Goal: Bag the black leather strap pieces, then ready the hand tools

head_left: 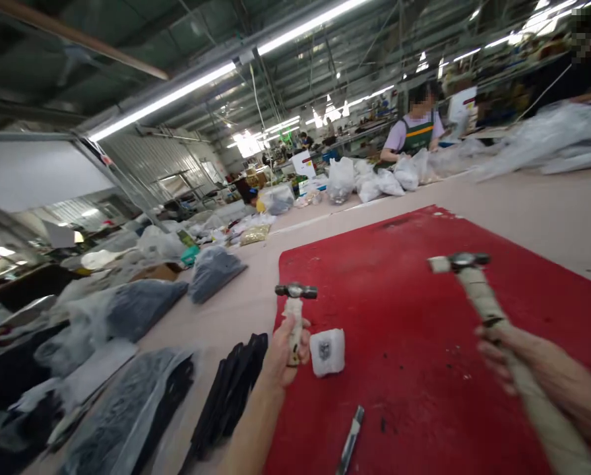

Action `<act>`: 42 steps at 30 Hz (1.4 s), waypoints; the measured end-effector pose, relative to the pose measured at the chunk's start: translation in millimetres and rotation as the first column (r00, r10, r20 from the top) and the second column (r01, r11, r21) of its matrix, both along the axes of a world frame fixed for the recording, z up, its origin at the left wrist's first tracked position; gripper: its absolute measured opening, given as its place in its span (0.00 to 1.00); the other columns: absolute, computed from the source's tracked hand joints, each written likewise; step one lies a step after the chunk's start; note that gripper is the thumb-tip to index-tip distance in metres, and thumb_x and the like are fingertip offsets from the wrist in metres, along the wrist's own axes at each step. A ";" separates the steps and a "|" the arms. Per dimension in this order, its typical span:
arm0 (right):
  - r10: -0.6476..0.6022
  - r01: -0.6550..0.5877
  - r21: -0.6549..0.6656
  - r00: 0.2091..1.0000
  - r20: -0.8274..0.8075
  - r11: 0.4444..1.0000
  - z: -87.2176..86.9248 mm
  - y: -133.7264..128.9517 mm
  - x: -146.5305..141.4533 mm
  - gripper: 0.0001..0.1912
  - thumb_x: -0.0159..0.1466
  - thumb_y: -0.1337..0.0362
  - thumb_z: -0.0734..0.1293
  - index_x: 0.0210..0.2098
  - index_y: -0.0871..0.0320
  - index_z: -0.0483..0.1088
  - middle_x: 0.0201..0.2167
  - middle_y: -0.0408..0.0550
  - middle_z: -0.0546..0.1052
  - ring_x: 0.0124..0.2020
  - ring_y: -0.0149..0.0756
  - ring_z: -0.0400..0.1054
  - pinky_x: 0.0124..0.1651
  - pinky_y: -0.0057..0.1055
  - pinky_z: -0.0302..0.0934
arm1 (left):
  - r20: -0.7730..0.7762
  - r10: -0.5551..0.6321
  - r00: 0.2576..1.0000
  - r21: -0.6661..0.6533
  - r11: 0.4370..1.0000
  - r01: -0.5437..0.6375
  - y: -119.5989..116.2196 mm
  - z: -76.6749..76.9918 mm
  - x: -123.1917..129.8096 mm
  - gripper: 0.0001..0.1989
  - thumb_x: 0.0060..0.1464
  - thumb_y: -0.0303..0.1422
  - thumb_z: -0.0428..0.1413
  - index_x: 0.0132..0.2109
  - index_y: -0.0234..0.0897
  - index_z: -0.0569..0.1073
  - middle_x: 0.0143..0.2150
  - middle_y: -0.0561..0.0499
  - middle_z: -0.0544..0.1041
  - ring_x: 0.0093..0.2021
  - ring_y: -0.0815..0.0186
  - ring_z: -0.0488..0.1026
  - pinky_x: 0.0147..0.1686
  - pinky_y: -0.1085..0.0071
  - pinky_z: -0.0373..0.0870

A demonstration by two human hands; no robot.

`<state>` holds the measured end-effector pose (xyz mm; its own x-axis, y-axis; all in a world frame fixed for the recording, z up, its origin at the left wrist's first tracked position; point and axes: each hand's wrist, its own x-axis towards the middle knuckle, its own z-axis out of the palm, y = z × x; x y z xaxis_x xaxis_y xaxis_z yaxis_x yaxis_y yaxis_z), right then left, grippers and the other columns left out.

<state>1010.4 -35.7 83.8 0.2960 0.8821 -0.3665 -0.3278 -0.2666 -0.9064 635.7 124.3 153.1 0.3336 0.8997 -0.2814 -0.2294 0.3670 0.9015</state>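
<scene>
My left hand [288,346] is wrapped round the short, pale-wrapped handle of a small hammer [295,291], its dark metal head upward. Just right of that hand, a white block [328,353] with a dark patch in its middle sits on the red mat [374,297]. On the right, my right hand [516,353] grips a larger hammer [478,290] with a long wrapped handle; one end of its head is pale, the other dark. A metal rod-like tool [351,439] lies on the mat near the front. My right hand is slightly blurred.
Black strips [231,382] lie left of the mat, beside a clear bag [127,402] of dark pieces. More filled bags [216,270] crowd the left side. White plastic bags [340,181] line the table's far edge, where a person [417,128] in an apron works.
</scene>
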 end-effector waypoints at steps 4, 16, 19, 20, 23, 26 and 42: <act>0.186 -0.180 0.073 0.979 -0.088 0.981 17.4 -21.0 -77.0 0.29 0.55 0.38 0.70 0.39 0.56 0.65 0.22 0.39 0.65 0.16 0.26 0.59 0.16 0.24 0.59 | 0.128 -0.140 0.982 -0.026 0.989 0.144 -73.9 -15.3 29.4 0.26 0.50 0.54 0.62 0.41 0.32 0.73 0.22 0.56 0.70 0.13 0.78 0.57 0.12 0.79 0.55; 0.353 -0.354 0.080 0.935 0.036 0.932 18.5 -95.9 -141.1 0.30 0.56 0.36 0.68 0.37 0.57 0.62 0.22 0.37 0.66 0.16 0.24 0.58 0.17 0.21 0.57 | -0.032 -0.100 0.994 0.021 0.995 0.101 -160.3 -18.3 -7.7 0.29 0.49 0.57 0.60 0.40 0.32 0.73 0.20 0.55 0.71 0.12 0.77 0.59 0.11 0.81 0.52; 0.351 -0.355 0.082 0.934 0.067 0.931 19.3 -105.8 -147.4 0.29 0.58 0.37 0.68 0.37 0.57 0.62 0.23 0.37 0.66 0.17 0.24 0.59 0.17 0.21 0.57 | -0.021 -0.098 0.995 0.033 0.995 0.099 -170.4 -16.7 -12.6 0.28 0.49 0.56 0.61 0.39 0.32 0.74 0.20 0.55 0.70 0.12 0.77 0.59 0.11 0.81 0.54; 0.351 -0.355 0.079 0.934 0.062 0.931 19.0 -108.2 -148.2 0.28 0.58 0.37 0.68 0.37 0.57 0.62 0.23 0.37 0.65 0.17 0.24 0.59 0.17 0.21 0.57 | -0.006 -0.103 0.995 0.031 0.994 0.103 -172.5 -16.7 -15.2 0.28 0.49 0.56 0.61 0.39 0.32 0.74 0.20 0.55 0.70 0.12 0.77 0.59 0.11 0.80 0.54; 0.384 -0.383 0.069 0.923 -0.001 0.921 17.2 -113.0 -144.5 0.28 0.58 0.38 0.68 0.39 0.56 0.64 0.22 0.38 0.65 0.16 0.25 0.59 0.16 0.21 0.57 | 0.071 -0.151 0.986 -0.011 0.988 0.152 -172.0 -20.3 -28.2 0.26 0.51 0.54 0.60 0.39 0.32 0.75 0.20 0.55 0.70 0.12 0.77 0.58 0.11 0.80 0.55; 0.470 -0.463 0.096 0.880 -0.071 0.881 13.6 -115.6 -130.0 0.27 0.59 0.39 0.68 0.41 0.57 0.66 0.21 0.37 0.64 0.14 0.24 0.57 0.15 0.22 0.58 | 0.129 -0.285 0.950 -0.058 0.954 0.294 -160.6 -26.7 -49.2 0.24 0.53 0.52 0.58 0.39 0.31 0.76 0.20 0.53 0.70 0.11 0.78 0.56 0.10 0.80 0.54; 0.953 -0.919 -0.253 0.287 0.097 0.303 45.1 -81.6 -41.0 0.20 0.54 0.51 0.73 0.31 0.60 0.66 0.18 0.39 0.69 0.16 0.27 0.60 0.18 0.22 0.57 | -0.222 -0.892 0.393 -0.236 0.440 0.867 -113.1 8.4 -81.4 0.16 0.50 0.43 0.62 0.36 0.32 0.80 0.23 0.41 0.78 0.12 0.69 0.62 0.10 0.75 0.50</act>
<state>969.4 -117.3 128.9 -0.6261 0.5550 -0.5477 0.3961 -0.3787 -0.8365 554.3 11.2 161.5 0.8242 0.1261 -0.5521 0.5053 0.2764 0.8175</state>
